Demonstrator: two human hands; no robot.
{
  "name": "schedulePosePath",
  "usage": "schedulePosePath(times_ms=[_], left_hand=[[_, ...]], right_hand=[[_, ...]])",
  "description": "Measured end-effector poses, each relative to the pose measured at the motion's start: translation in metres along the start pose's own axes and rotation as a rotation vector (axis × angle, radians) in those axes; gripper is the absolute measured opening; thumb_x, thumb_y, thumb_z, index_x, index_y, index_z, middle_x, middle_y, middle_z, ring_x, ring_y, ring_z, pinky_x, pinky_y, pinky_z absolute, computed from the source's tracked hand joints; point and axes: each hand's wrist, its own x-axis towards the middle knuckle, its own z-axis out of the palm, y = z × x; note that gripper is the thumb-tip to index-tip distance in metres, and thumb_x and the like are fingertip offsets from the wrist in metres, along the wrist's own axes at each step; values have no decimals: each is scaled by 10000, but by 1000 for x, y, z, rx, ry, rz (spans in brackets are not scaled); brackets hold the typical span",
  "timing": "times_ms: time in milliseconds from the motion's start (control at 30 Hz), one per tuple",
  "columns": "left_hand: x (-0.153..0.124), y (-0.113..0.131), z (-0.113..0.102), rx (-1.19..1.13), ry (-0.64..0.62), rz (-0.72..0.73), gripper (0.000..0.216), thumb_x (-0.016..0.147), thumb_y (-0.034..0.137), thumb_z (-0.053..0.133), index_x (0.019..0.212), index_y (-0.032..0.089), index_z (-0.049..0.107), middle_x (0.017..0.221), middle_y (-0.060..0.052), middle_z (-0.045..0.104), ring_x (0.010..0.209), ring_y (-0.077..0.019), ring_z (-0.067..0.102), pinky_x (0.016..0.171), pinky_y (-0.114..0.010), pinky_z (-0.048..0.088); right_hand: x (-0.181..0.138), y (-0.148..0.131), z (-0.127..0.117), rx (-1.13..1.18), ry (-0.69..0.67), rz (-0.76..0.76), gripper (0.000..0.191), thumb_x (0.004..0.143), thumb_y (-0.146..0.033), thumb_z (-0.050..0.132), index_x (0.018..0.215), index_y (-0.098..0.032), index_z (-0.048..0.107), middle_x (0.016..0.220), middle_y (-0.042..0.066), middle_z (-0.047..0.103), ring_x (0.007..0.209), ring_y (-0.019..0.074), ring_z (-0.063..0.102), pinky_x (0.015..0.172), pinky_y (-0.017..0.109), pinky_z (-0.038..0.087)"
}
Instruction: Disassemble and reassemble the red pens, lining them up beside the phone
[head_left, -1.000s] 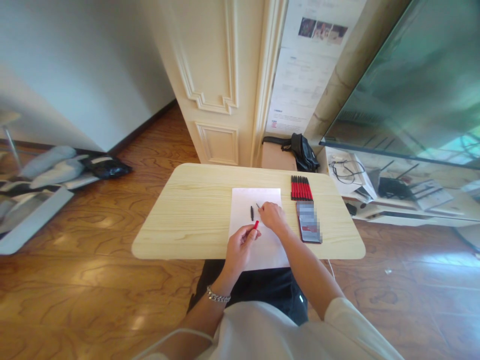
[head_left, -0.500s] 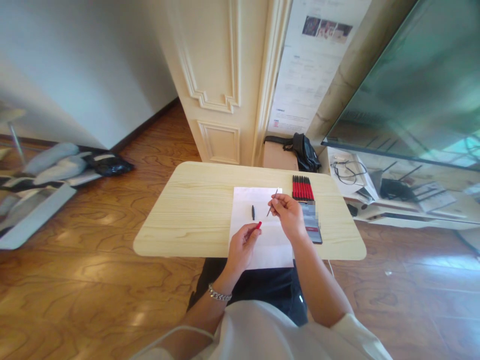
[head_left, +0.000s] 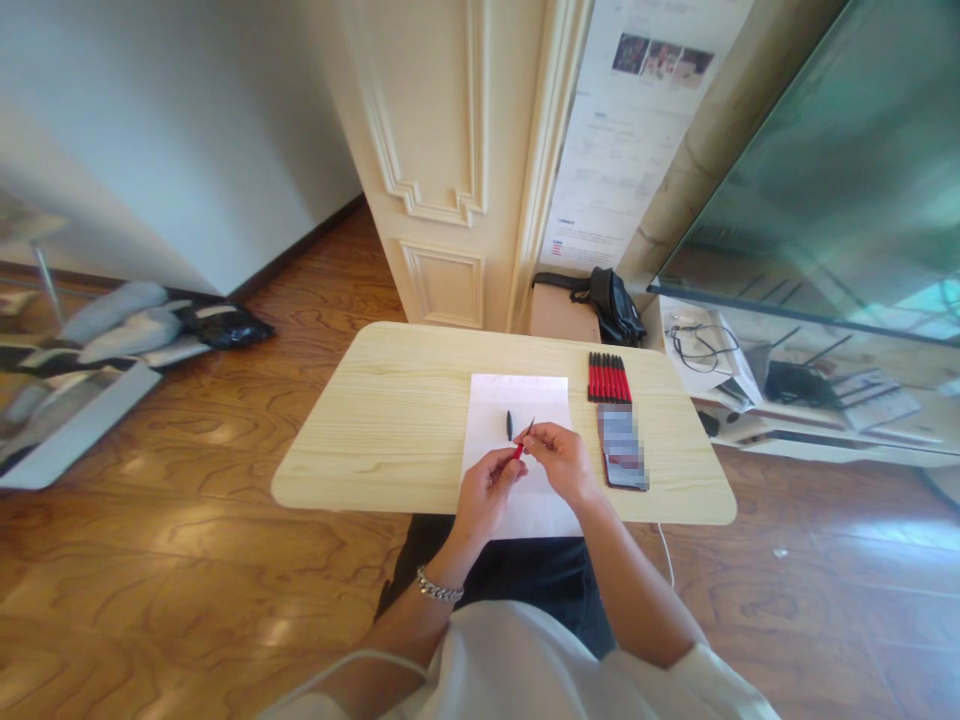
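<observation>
My left hand (head_left: 486, 490) is closed on a red pen barrel (head_left: 518, 452), which points up and to the right. Close against it, my right hand (head_left: 561, 458) pinches a thin dark pen refill (head_left: 530, 427) whose upper tip shows above the fingers. The refill's lower end meets the barrel's mouth, though fingers hide how far it sits inside. A black pen part (head_left: 509, 425) lies on the white sheet of paper (head_left: 487, 395), just beyond my hands.
A row of several red and black pens (head_left: 609, 378) lies at the table's (head_left: 360, 420) back right. Nearer stands a phone (head_left: 622, 447), lying flat beside my right hand. A black bag (head_left: 615, 305) rests on a box behind the table.
My right hand has moved down and left with the refill, bringing it to the red barrel. My left hand stays almost in place, still holding the barrel.
</observation>
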Motion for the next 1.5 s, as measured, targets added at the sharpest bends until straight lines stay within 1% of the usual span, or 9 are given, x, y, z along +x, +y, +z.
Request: schedulePosePath(times_ms=[100, 267, 433, 500, 600, 767, 1000, 1233, 1500], left_hand=[[-2, -3, -1, 9, -27, -16, 376, 780, 425, 624, 1030, 144, 633, 856, -86, 701, 785, -189, 663, 767, -327, 519], [-6, -1, 1, 14, -31, -6, 355, 788, 415, 620, 1018, 145, 627, 831, -81, 700, 789, -192, 665, 773, -338, 523], [-5, 8, -2, -17, -7, -8, 369, 780, 415, 627, 1018, 134, 616, 881, -97, 695, 797, -193, 667, 766, -336, 526], [-4, 10, -5, -24, 3, -7, 370, 777, 412, 632, 1018, 131, 611, 872, -93, 690, 792, -191, 668, 754, -328, 528], [-4, 10, -8, -32, 17, -3, 370, 775, 413, 634, 1016, 133, 607, 858, -87, 685, 792, -194, 672, 731, -319, 532], [-6, 7, -11, -39, 59, -5, 378, 758, 424, 646, 997, 132, 619, 832, -83, 689, 773, -195, 674, 718, -325, 534], [-7, 6, -13, -27, 61, -1, 370, 763, 419, 642, 997, 133, 623, 827, -80, 685, 774, -191, 672, 738, -330, 533], [-6, 5, -14, -54, 71, -6, 364, 753, 410, 657, 984, 130, 625, 810, -74, 684, 757, -182, 672, 739, -319, 531], [-5, 4, -20, -39, 67, 3, 351, 774, 390, 643, 1011, 132, 617, 811, -65, 677, 766, -177, 669, 729, -305, 526]], right_hand=[[-2, 8, -3, -65, 4, 15, 262, 795, -411, 567, 839, -175, 672, 842, 50, 691, 721, 154, 594, 651, 264, 455], [-3, 15, -7, -93, 29, 28, 280, 749, -449, 623, 743, -171, 649, 678, 17, 635, 614, 127, 531, 572, 245, 422], [12, 17, -12, -6, -139, 45, 337, 774, -460, 585, 888, -154, 670, 781, 49, 664, 659, 135, 565, 571, 240, 437], [27, 24, -12, -99, -59, 47, 335, 791, -441, 553, 923, -155, 669, 817, 56, 676, 681, 142, 580, 594, 250, 448], [50, 36, -7, -407, 54, 60, 211, 760, -345, 589, 867, -191, 688, 830, 37, 692, 711, 150, 596, 688, 276, 458], [71, 41, 4, -710, -5, 74, 172, 772, -280, 573, 878, -227, 699, 844, 35, 707, 787, 173, 626, 715, 265, 428], [78, 34, 8, -832, -60, 106, 196, 784, -345, 571, 873, -230, 704, 875, 57, 703, 809, 186, 622, 689, 260, 408], [85, 27, 12, -930, -88, 144, 242, 761, -399, 596, 900, -233, 704, 912, 78, 700, 880, 212, 619, 752, 285, 421], [86, 15, 22, -1073, -119, 210, 243, 769, -351, 563, 933, -234, 699, 962, 109, 692, 908, 253, 629, 748, 329, 455]])
